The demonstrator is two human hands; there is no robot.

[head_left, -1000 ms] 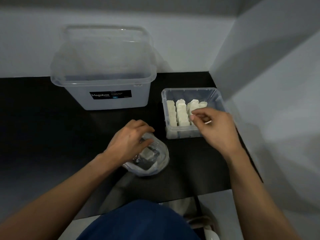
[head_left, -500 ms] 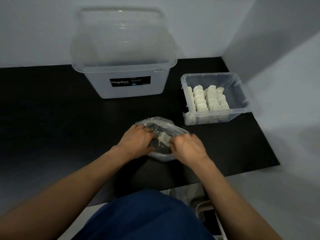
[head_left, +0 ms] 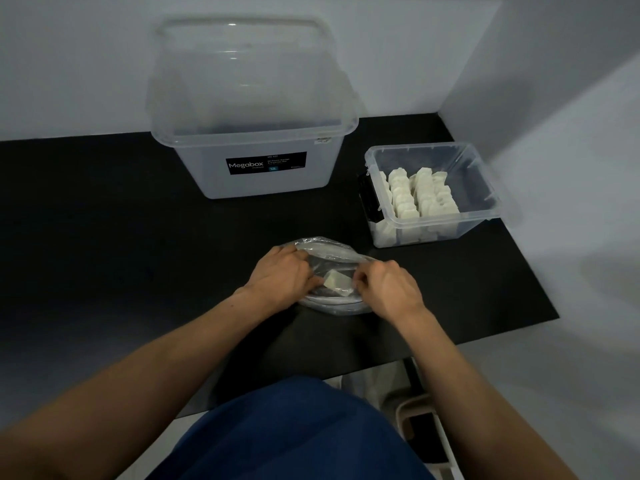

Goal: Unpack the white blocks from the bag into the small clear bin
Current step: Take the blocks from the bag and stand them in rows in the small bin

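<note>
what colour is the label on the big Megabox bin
Black with white lettering, on the big bin's label, clear in the head view.

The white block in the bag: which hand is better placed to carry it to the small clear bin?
Probably the right hand. Its fingertips are at the white block, and the small clear bin stands on that side. The left hand steadies the bag.

Single head-worn wide-angle view, looking forward and steeply down from above the person's lap, close over the black tabletop (head_left: 104, 237), both forearms reaching in from the bottom edge, walls closing the far side and right
</note>
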